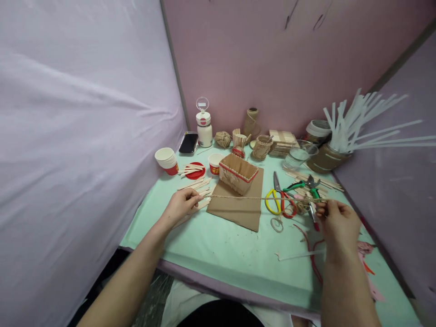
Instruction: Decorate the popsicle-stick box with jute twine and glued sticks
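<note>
A length of brown twine [238, 197] is stretched nearly straight across the table between my two hands. My left hand [184, 204] pinches its left end, fingers closed. At the other end, my right hand [337, 220] has its fingertips closed on the twine. Behind the line stands an open rectangular box [236, 179] with red trim and a pale beaded rim, resting on a flat piece of brown cardboard [238, 213]. Scissors [277, 200] with yellow and red handles lie beneath the twine, left of my right hand. A tangle of twine [301, 206] lies close by.
Green-handled pliers [303, 185] and wooden sticks lie at right. Paper cups [166, 160], a phone [188, 143], a white bottle [205, 131], a twine ball [222, 139] and a twine spool [251, 120] line the back. White strips [354, 122] stick out of a pot at far right.
</note>
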The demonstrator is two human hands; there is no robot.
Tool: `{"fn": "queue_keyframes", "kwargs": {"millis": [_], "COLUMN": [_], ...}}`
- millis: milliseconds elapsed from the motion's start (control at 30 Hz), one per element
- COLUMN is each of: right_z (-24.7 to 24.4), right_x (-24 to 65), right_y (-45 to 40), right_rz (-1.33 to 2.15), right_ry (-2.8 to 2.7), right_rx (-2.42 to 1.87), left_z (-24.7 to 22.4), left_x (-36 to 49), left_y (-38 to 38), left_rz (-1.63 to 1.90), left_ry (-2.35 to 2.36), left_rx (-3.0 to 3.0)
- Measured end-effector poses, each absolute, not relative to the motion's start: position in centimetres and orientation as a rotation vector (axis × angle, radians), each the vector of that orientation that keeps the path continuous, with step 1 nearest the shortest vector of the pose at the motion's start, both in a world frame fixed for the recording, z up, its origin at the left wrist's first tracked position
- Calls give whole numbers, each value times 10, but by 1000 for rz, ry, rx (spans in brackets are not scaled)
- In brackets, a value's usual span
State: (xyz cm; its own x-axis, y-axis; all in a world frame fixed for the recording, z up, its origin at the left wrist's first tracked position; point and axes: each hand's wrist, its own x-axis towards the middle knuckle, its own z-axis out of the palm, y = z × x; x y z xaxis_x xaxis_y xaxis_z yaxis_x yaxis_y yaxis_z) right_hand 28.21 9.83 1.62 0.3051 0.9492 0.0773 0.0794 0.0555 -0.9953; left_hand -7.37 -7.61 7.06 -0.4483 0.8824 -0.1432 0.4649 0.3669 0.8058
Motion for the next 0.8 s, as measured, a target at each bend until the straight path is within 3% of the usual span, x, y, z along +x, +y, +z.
{"fn": "queue_keyframes", "kwargs": {"millis": [100,233,333,400,467,567,800], "right_z": [24,36,51,62,68,65,37], "right_x": [292,289,260,231,203,177,186], "right_y": [88,76,55,34,12,-7,20], "right_rz": [797,465,287,433,822,1260,1455], "right_ry": [-1076,-1614,-1901,-2011,-2201,-2211,-1875], "right_rx": [-1552,-1775,-1457,-1142,-883,-774,-929], "left_z": [74,77,79,79,79,78,69], "left_x": [-69,-53,-29,-11,2,11,3], "left_y": [-80,-86,-88,-87,-86,-82,-52], "left_rz": [994,996,967,926,898,880,843], "left_ry": [2006,1873,1762,1694,1606,1556,1796], "left_rx": [1133,1221,1227,1215,1226,1276,1489]}}
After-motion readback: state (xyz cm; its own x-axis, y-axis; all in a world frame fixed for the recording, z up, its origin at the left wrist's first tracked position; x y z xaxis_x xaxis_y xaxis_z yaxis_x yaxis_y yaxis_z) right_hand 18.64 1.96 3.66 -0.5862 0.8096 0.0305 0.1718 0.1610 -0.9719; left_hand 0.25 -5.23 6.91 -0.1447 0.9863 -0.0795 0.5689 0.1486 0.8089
